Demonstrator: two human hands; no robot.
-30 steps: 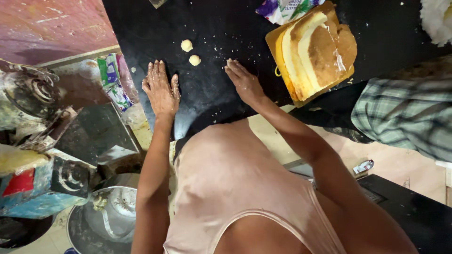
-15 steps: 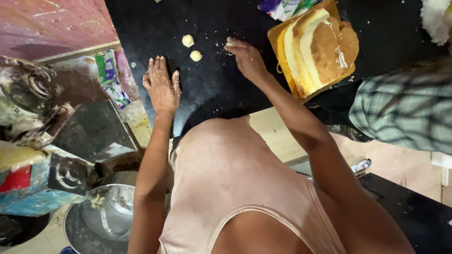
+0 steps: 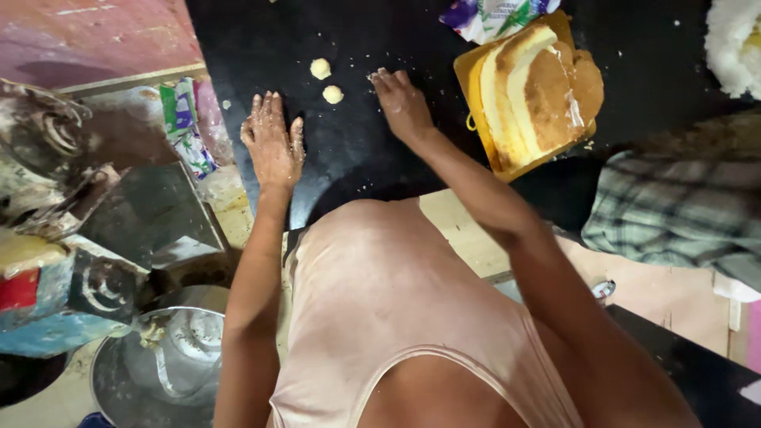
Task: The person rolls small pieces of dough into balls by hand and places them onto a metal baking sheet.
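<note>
Shifted since the earlier frames: right hand (image 3: pixel 404 105), from a spot level with the left hand to a place farther out on the worktop (image 3: pixel 365 158), nearer the two dough balls; left hand (image 3: pixel 273 143) unchanged, palm down.

Right fingers (image 3: pixel 386 78): extended and loosely together, gripping nothing, tips dusted with pale crumbs and resting on or just above the dark surface. Nearer dough ball (image 3: pixel 333 94): just to the left of those tips, apart from them, not touched. Farther dough ball (image 3: pixel 320 68): beyond the first, up and slightly left, close to it but separate. Both balls roughly round, no long axis to speak of.

Left fingers (image 3: pixel 265 111): spread flat and open, pressed on the worktop, empty, floury. Nearer ball up and to the right of them, at a wider gap than from the right fingertips; right hand therefore the closer one.

Outward: yellow tray (image 3: pixel 476 119) with wrapped pale slabs to the right of the right hand, crumpled printed wrapper (image 3: pixel 491 16) above it, checked cloth (image 3: pixel 674 210) lower right, steel bowl (image 3: pixel 158 364) lower left.
</note>
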